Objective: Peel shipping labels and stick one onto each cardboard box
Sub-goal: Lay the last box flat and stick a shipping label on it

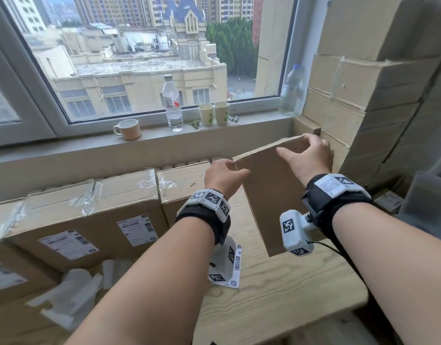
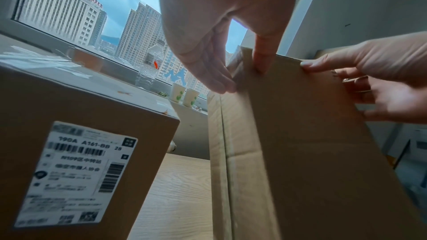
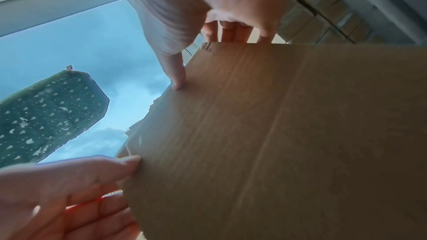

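A flattened, unlabelled cardboard box point(image 1: 269, 192) is held upright above the wooden table, tilted a little. My left hand point(image 1: 224, 175) grips its upper left corner, thumb on the near face point(image 2: 261, 61) and fingers point(image 2: 212, 79) behind the edge. My right hand point(image 1: 306, 155) grips the top right edge, thumb point(image 3: 175, 78) in front and fingers point(image 3: 231, 32) behind. Both hands show on the same box point(image 2: 300, 143) point(image 3: 289, 143) in the wrist views. A sheet of shipping labels point(image 1: 235, 270) lies on the table under my left wrist.
Taped boxes with labels point(image 1: 137, 229) point(image 2: 76, 174) stand in a row along the wall at left. White backing strips point(image 1: 72, 292) litter the table. Stacked cartons point(image 1: 364, 90) rise at right. A bottle point(image 1: 172, 103), paper cups point(image 1: 214, 113) and a mug point(image 1: 128, 129) sit on the sill.
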